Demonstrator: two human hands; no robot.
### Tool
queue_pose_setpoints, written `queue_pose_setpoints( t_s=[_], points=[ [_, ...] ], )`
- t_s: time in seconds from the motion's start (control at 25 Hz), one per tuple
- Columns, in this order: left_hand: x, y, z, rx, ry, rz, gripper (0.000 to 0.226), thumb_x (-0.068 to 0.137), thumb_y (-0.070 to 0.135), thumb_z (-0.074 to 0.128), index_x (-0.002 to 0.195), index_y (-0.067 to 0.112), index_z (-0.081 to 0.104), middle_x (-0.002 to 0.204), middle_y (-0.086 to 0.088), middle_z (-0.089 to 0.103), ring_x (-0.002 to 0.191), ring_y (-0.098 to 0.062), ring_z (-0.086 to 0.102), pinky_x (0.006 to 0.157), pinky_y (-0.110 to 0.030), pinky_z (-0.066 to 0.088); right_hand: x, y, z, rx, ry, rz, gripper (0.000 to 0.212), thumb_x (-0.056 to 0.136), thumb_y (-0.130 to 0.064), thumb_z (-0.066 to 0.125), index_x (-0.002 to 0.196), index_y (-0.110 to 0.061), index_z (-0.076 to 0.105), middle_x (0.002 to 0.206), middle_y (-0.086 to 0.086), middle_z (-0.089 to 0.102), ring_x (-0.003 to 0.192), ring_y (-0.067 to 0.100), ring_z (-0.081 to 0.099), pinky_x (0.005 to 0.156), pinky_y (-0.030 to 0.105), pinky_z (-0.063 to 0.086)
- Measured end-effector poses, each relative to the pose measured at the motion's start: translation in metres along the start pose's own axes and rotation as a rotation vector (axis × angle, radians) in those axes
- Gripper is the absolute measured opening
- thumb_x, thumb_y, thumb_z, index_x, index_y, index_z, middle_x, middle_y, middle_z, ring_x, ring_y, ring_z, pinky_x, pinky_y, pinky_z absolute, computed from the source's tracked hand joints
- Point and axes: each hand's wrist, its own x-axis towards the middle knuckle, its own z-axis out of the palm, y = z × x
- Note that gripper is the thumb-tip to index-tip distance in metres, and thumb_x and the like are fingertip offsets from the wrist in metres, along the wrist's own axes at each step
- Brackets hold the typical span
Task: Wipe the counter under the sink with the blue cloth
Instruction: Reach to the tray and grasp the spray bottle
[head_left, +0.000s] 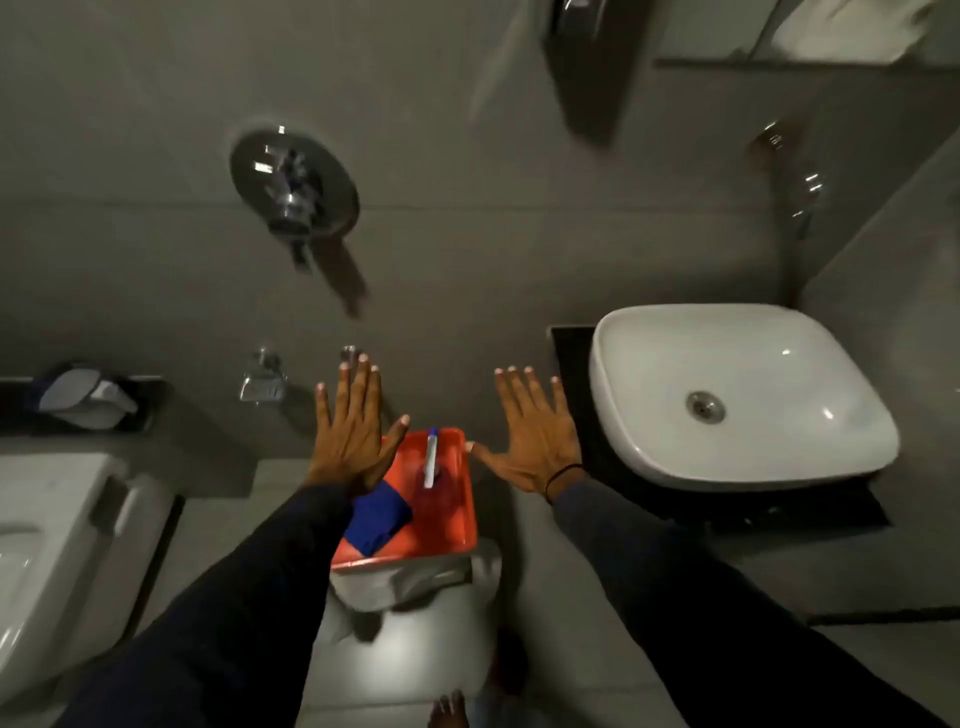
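A folded blue cloth (378, 516) lies in the near left corner of a red tray (457, 525). Partly covering the tray's far left corner, my left hand (350, 431) is held out flat with fingers spread, holding nothing. My right hand (535, 434) is spread the same way just right of the tray, also empty, with a dark band on the wrist. A white basin sink (743, 395) sits on a black counter (571, 364) at the right, beyond my right hand. Both arms wear dark sleeves.
A white and blue spray bottle (431, 457) lies in the tray, which rests on a white bin (410, 587). Chrome wall taps (293, 189) and a small spout (262, 382) are on the grey wall. A toilet (62, 545) is at left, a bare foot (449, 709) below.
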Motion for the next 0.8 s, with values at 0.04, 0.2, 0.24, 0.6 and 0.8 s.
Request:
queue_pose_setpoints(
  t_s=[0.04,0.2,0.24,0.6,0.8],
  points=[
    [-0.005,-0.007,0.013,-0.001,-0.039,-0.056,0.094,0.091,0.066,0.006,0.163,0.007,-0.001,0.173,-0.009,-0.013,0.16,-0.029,-0.013,0.128,-0.058,-0.005,0.0,-0.004,0.017,0.005,-0.084,-0.034,0.113,0.078,-0.088,0.03,0.162,-0.018,0.003,0.171,0.005,0.01,0.159,0.025,0.005,0.127,0.059,0.003],
    [-0.039,-0.046,0.095,-0.015,-0.12,-0.215,0.094,0.091,0.064,0.008,0.163,0.003,0.004,0.173,-0.013,-0.006,0.161,-0.032,-0.004,0.128,-0.059,0.0,-0.006,-0.014,0.107,0.013,-0.349,-0.16,0.117,0.074,-0.088,0.041,0.162,-0.02,0.001,0.172,0.004,0.008,0.159,0.025,0.005,0.127,0.057,0.0],
    [-0.045,-0.053,0.111,-0.022,-0.123,-0.221,0.094,0.092,0.063,0.009,0.163,0.002,0.005,0.173,-0.015,-0.004,0.161,-0.034,-0.001,0.128,-0.06,0.001,-0.005,-0.018,0.123,0.06,-0.384,-0.143,0.119,0.073,-0.085,0.048,0.162,-0.022,0.0,0.172,0.003,0.008,0.159,0.025,0.006,0.127,0.057,0.002],
    [-0.081,-0.121,0.216,-0.022,-0.259,-0.282,0.089,0.099,0.061,0.01,0.162,-0.001,0.004,0.172,-0.021,0.004,0.16,-0.038,0.007,0.127,-0.063,0.01,0.039,-0.1,0.216,1.01,0.035,0.343,0.057,0.077,-0.033,0.085,0.124,-0.011,0.063,0.093,-0.019,0.065,0.085,-0.007,0.061,0.082,0.01,0.052],
    [-0.094,-0.133,0.233,0.028,-0.261,-0.269,0.08,0.104,0.055,0.017,0.163,0.002,0.001,0.172,-0.019,0.001,0.161,-0.035,0.003,0.127,-0.061,0.01,0.076,-0.111,0.203,1.17,0.152,0.62,0.032,0.084,-0.033,0.079,0.102,-0.015,0.061,0.076,0.016,0.07,0.066,0.03,0.07,0.072,0.042,0.061]
  ],
)
